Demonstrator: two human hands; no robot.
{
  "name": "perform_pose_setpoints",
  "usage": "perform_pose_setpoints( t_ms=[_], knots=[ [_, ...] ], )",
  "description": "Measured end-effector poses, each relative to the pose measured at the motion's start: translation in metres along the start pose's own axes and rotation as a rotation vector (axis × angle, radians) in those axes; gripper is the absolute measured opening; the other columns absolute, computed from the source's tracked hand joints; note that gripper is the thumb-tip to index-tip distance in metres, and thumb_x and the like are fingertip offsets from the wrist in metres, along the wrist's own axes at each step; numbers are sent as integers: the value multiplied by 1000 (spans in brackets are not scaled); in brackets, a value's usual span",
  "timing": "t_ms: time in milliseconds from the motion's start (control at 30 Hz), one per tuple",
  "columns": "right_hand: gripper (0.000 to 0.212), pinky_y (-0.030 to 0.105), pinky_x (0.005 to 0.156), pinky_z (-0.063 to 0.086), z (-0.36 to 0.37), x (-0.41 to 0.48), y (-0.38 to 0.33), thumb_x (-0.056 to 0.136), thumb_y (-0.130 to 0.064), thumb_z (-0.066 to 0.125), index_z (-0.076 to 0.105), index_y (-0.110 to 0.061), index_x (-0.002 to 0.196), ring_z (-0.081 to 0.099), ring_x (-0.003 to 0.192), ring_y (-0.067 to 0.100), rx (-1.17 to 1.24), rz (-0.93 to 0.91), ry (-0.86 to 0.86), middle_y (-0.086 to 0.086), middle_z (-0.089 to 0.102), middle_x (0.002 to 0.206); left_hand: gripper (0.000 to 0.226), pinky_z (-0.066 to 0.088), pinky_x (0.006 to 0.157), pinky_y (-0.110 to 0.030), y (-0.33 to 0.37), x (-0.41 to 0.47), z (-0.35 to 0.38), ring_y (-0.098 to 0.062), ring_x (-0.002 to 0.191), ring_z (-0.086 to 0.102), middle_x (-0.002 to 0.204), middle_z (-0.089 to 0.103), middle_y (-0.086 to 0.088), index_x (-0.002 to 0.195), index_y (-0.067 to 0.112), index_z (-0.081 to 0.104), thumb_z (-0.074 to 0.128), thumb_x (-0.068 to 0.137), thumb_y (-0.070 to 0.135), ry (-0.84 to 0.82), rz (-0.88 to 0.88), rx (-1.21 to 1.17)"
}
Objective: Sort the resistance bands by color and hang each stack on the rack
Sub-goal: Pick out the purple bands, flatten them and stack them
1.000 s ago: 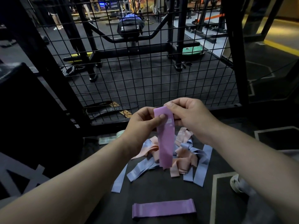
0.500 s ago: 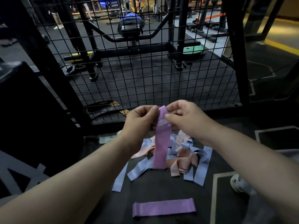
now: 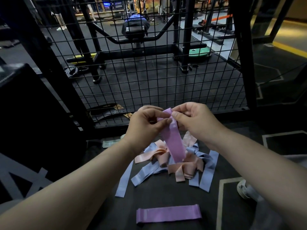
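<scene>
A purple resistance band [image 3: 173, 141] hangs downward from both my hands. My left hand [image 3: 144, 125] pinches its top edge from the left, and my right hand [image 3: 196, 120] pinches the same top edge from the right. Below it on the dark floor lies a tangled pile of pink bands [image 3: 182, 170] and light blue bands [image 3: 142, 175]. A second purple band [image 3: 168, 213] lies flat and alone on the floor nearer to me. The black wire-mesh rack [image 3: 149, 72] stands upright just beyond the pile.
A dark padded block [image 3: 33, 105] stands at the left. A pale green band [image 3: 110, 143] lies at the rack's foot. My white shoe [image 3: 244, 190] is at the right. Gym machines and a green weight plate [image 3: 199, 53] sit behind the mesh.
My hands have shifted slightly lower with the band; the fingers have worked along its top edge, folding it narrower. The bands on the floor have not moved.
</scene>
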State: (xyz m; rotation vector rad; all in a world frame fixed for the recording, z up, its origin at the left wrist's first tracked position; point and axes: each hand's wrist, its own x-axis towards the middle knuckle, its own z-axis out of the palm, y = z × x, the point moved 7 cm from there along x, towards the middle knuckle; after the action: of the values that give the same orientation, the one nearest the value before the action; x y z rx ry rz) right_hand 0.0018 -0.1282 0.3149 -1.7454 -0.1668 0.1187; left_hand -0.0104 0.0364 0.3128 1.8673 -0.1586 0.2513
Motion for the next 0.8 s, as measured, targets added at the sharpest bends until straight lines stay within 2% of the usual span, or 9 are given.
perform_pose_setpoints(
  t_ms=[133, 267, 333, 433, 500, 600, 667, 800],
  knots=[
    [9, 25, 66, 59, 1, 1, 1, 97, -10, 65, 68, -7, 106, 72, 72, 12, 7, -5, 3, 8, 77, 85, 8, 57, 88, -32, -2, 2, -3, -12, 104, 65, 107, 67, 3, 81, 21, 80, 84, 80, 13, 35, 1, -5],
    [10, 31, 76, 63, 2, 1, 3, 97, -8, 65, 67, -7, 107, 75, 86, 21, 0, 0, 13, 11, 77, 90, 6, 53, 76, -17, -5, 3, -4, -11, 104, 66, 114, 64, 1, 80, 16, 77, 80, 83, 11, 50, -55, -37],
    [12, 31, 77, 62, 2, 1, 4, 98, -10, 64, 66, -8, 109, 74, 89, 21, -26, 10, 25, 10, 77, 93, 9, 58, 76, -24, -7, 5, -7, -15, 104, 67, 115, 65, 2, 77, 17, 76, 78, 86, 14, 66, -86, -64],
    [13, 36, 81, 60, 7, 2, 9, 101, -19, 59, 63, -13, 113, 72, 87, 21, -35, 79, 1, 7, 75, 97, 10, 61, 83, -49, -11, 7, -8, -31, 102, 70, 109, 72, -2, 80, 14, 74, 74, 90, 11, 60, -156, -194],
    [19, 36, 84, 57, 14, 1, 13, 102, -24, 54, 61, -18, 119, 69, 96, 19, -23, 136, -76, 6, 72, 106, 6, 61, 82, -51, -7, 7, -7, -38, 96, 71, 101, 74, -14, 86, 10, 72, 71, 92, 9, 26, -151, -224],
    [43, 28, 98, 48, 22, -2, 12, 94, -24, 61, 53, -22, 135, 58, 119, 10, -55, 94, -204, -2, 62, 128, 6, 58, 76, -48, 2, 6, -4, -26, 78, 66, 87, 71, -19, 87, 7, 69, 70, 93, 7, -42, -66, -154],
    [49, 36, 102, 51, 25, -3, 14, 88, -22, 71, 54, -24, 134, 62, 116, 11, -128, 52, -248, -3, 67, 122, 6, 55, 72, -40, 4, 5, -2, -19, 75, 63, 81, 70, -11, 87, 6, 68, 69, 93, 5, -88, -50, -134],
    [25, 46, 98, 55, 28, -5, 21, 88, -18, 76, 69, -16, 112, 72, 102, 17, -219, 36, -262, 2, 76, 103, 10, 57, 69, -37, 4, 3, -2, -20, 73, 64, 78, 69, -7, 90, 10, 69, 66, 95, 2, -116, -107, -194]
  ],
)
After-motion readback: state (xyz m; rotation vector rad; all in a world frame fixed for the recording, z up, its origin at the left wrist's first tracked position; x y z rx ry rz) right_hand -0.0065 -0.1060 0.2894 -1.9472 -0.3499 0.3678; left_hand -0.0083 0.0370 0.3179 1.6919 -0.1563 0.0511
